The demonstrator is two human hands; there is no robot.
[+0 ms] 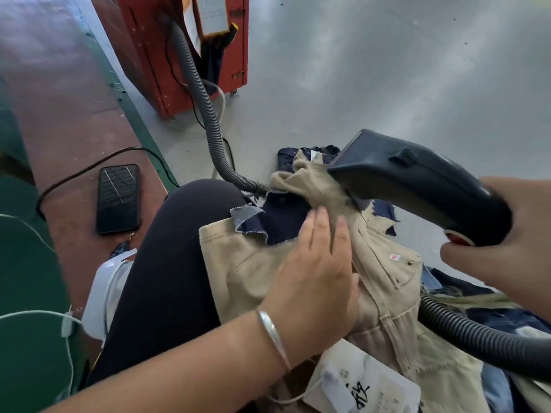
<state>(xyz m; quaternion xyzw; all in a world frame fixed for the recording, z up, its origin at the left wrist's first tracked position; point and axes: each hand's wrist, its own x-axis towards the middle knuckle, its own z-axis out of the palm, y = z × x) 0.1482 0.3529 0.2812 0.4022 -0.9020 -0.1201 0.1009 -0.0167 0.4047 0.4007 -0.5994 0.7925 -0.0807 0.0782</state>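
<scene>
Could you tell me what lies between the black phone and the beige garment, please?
In the head view, the person's leg in black trousers lies between the phone and the beige garment.

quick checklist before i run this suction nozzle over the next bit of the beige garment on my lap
1. Grip on the tool: right hand curls round the nozzle handle. Ok.
2. Nozzle mouth on cloth: it meets the bunched top edge of the beige garment. Ok.
3. Cloth flat: left hand lies flat on it, but the cloth at the mouth is bunched. Not ok.
4. Fingertips clear of the mouth: near, not touching. Ok.
5. Hose free: it trails over the garment with no kink in view. Ok.
6. Suction running: cannot tell.
</scene>
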